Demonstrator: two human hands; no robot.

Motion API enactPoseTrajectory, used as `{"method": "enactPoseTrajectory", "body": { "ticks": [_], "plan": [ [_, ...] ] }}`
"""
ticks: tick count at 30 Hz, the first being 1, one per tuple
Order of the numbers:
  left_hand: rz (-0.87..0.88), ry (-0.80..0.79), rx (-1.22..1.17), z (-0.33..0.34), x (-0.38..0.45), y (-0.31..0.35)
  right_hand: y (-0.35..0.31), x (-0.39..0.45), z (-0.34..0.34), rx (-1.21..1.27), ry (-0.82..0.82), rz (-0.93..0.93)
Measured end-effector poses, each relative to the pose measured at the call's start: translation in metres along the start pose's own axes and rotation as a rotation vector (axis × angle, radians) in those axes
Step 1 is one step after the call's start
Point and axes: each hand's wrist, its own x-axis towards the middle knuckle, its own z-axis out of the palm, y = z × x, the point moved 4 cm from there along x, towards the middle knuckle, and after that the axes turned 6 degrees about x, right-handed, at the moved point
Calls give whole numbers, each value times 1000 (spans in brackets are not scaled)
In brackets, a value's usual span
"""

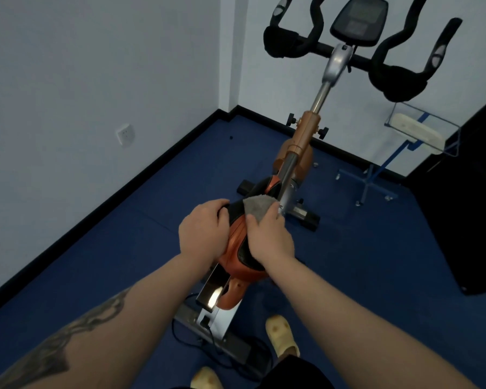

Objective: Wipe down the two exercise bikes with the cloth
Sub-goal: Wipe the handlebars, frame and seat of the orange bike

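An orange and black exercise bike (303, 136) stands in front of me, with black handlebars (387, 71) and a grey console (358, 19) at the top. Its orange and black saddle (237, 242) is right below me. My left hand (202, 228) grips the saddle's left side near the nose, fingers curled over the edge. My right hand (270, 237) holds a grey cloth (257, 204) pressed on the saddle's nose, next to the silver seat post (288, 175). Only one bike is in view.
Blue floor (124, 248) all around. White walls meet in a corner behind the bike. A wall socket (125, 134) sits low on the left wall. A blue stand with a wire basket (421, 130) is at the right, beside a dark cabinet (466, 192). A cable (197, 343) and my yellow slippers (281, 336) lie below.
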Motion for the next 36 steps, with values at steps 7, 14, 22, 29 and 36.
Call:
{"method": "enactPoseTrajectory", "body": {
  "ticks": [7,14,22,29,36],
  "plan": [
    [13,-16,-7,1,0,-1,17,-44,20,-52,2,-274],
    [20,-16,-28,2,-1,-2,4,-33,10,119,74,-181],
    [18,-10,-30,3,0,-2,11,-11,5,288,25,18],
    [23,1,-30,2,0,-2,30,-57,22,169,51,-112],
    [13,-14,-17,2,0,-1,24,-37,14,353,120,-95]
  ]
}}
